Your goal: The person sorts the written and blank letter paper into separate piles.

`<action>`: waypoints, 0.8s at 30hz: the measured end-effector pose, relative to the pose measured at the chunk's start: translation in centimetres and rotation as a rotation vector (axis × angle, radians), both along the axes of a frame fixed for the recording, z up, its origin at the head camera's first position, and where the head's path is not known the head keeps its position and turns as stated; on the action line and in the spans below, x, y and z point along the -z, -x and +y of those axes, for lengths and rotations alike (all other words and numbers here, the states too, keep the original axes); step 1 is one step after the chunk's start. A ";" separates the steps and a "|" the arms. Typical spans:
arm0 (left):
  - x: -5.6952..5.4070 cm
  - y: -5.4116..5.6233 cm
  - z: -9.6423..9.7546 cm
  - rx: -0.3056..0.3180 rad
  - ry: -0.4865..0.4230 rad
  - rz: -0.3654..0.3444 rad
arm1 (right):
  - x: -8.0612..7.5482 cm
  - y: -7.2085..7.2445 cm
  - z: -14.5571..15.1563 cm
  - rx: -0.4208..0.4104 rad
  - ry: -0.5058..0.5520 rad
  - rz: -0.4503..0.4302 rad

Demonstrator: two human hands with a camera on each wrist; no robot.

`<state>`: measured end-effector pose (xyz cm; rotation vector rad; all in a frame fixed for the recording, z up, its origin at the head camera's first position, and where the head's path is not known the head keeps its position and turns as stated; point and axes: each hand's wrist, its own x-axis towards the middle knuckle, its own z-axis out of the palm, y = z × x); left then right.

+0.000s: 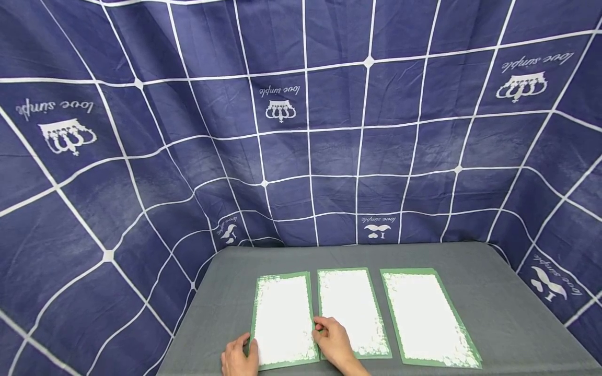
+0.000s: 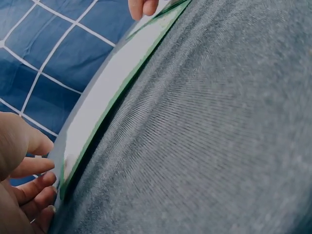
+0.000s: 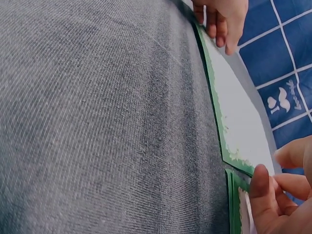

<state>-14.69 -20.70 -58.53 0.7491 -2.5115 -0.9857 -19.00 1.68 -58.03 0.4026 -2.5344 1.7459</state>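
Three green-bordered sheets of paper with white middles lie side by side: a left sheet, a middle sheet and a right sheet. My left hand rests at the left sheet's lower left edge, fingers loosely bent and spread in the left wrist view. At that sheet's right edge, by the narrow gap to the middle sheet, is my right hand. Its fingers are bent, with thumb and fingertips apart in the right wrist view. Whether either hand's fingertips press the paper is hard to tell.
The sheets lie on a table covered in grey cloth. Edges of further sheets show under the right sheet, so it looks like a small stack. A blue curtain with white grid lines surrounds the table's back and sides.
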 end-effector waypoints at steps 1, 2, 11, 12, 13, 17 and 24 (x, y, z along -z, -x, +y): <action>-0.1 0.0 0.0 0.001 0.002 0.003 | -0.1 0.0 0.1 0.001 -0.003 -0.002; -0.1 0.1 0.1 0.000 0.002 0.007 | -0.1 -0.1 0.1 0.003 -0.003 -0.006; -1.5 1.0 1.8 0.052 -0.036 0.179 | -1.1 0.4 2.5 0.020 -0.026 0.030; -1.6 1.1 2.3 0.068 -0.045 0.210 | -1.2 0.5 2.9 0.038 -0.039 0.036; -1.8 1.3 2.8 0.082 -0.053 0.234 | -1.2 0.7 3.4 0.057 -0.052 0.043; -2.1 1.8 5.0 0.159 -0.087 0.281 | -1.4 1.1 5.6 0.137 -0.108 0.093; -2.0 2.2 8.9 0.292 -0.070 0.251 | -1.5 1.5 9.8 0.243 -0.221 0.089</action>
